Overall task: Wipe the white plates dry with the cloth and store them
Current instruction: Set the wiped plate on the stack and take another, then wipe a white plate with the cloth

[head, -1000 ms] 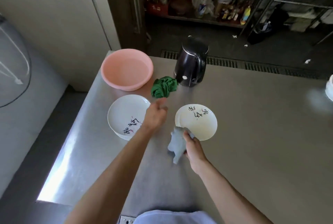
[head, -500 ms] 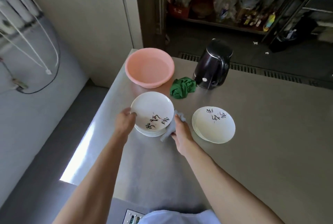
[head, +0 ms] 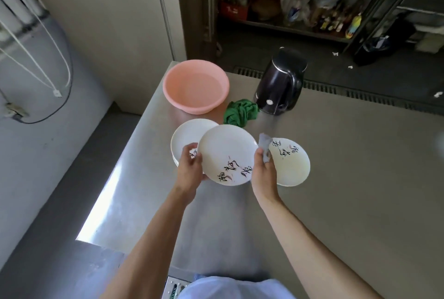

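Head view caught the left hand point(head: 189, 171) and right hand point(head: 263, 175) gripping one plate point(head: 225, 149), the right also pinching the cloth point(head: 264, 143); wiping seemed midway, nothing stored.

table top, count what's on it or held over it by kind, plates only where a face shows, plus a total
white plates, face showing: 3 (held plate, left plate, right plate)
cloths: 2 (grey cloth, green cloth)
pink basin: 1
dark electric kettle: 1
total: 7

Left hand point(head: 189, 170) gripping, right hand point(head: 263, 173) pinching
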The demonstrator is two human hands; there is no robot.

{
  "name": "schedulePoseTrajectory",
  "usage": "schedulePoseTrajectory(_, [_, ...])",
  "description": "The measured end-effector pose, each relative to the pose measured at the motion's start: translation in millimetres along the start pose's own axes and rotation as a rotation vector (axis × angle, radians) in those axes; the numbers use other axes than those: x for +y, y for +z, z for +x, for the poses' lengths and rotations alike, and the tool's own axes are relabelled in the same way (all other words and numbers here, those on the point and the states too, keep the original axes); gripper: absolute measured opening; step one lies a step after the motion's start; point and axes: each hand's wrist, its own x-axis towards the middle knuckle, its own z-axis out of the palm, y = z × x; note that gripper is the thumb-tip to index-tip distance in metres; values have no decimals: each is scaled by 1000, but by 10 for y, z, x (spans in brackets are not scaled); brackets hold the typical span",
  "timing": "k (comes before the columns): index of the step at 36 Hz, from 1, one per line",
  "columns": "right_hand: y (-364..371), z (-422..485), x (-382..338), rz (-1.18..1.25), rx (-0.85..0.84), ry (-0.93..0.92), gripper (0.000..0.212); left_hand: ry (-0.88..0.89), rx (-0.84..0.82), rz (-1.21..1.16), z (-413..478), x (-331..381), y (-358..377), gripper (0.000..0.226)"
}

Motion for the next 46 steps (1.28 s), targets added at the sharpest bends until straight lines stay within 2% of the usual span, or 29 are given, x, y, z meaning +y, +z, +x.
schedulePoseTrajectory(2, [-143, -50, 80, -163, 6, -169, 54, -16, -55, -12, -110, -101, 116, 29])
schedulePoseTrajectory(4, [-289, -65, 237, -500, 14, -352, 52, -43, -110, -16, -217, -205, 217, 34])
schedulePoseTrajectory(6, [-424, -84, 460, -842, -75, -370, 53, -69, -182, -31, -324, -302, 318, 37])
schedulePoseTrajectory(8, [-518, -147, 689, -1019, -231, -306, 57, -88, -269, -2, -429, -392, 419, 42])
schedulePoseTrajectory(11, [-557, -313, 867, -853, -345, -215, 55, -129, -369, 84, -559, -584, 567, 40])
schedulePoseTrajectory(14, [-594, -527, 969, -812, -444, -278, 53, -213, -372, 84, -617, -787, 609, 36])
schedulePoseTrajectory(19, [-883, -828, 1142, -738, -701, -371, 45, -329, -214, 88, -575, -981, 527, 45])
schedulePoseTrajectory(22, [-1082, -906, 1333, -838, -664, -325, 47, -339, -193, 125, -558, -1075, 454, 45])
schedulePoseTrajectory(25, [-1123, -831, 1552, -1038, -614, -118, 60, -315, -219, 180, -602, -1133, 435, 44])
schedulePoseTrajectory(28, [-946, -694, 1574, -1147, -569, -38, 67, -333, -244, 180, -671, -1159, 515, 43])
schedulePoseTrajectory(31, [-798, -637, 1461, -1097, -588, -98, 63, -366, -280, 157, -740, -1170, 613, 38])
schedulePoseTrajectory(34, [-764, -724, 1363, -954, -762, -227, 59, -411, -290, 129, -760, -1187, 637, 29])
schedulePoseTrajectory(37, [-873, -827, 1277, -791, -803, -247, 55, -445, -223, 109, -715, -1199, 609, 39])
schedulePoseTrajectory(39, [-1006, -896, 1289, -824, -825, -336, 50, -461, -165, 106, -700, -1176, 574, 45])
schedulePoseTrajectory(43, [-1114, -905, 1457, -898, -737, -269, 51, -434, -191, 159, -723, -1145, 509, 47])
schedulePoseTrajectory(46, [-882, -757, 1450, -861, -527, -42, 53, -413, -256, 159, -792, -1164, 497, 43])
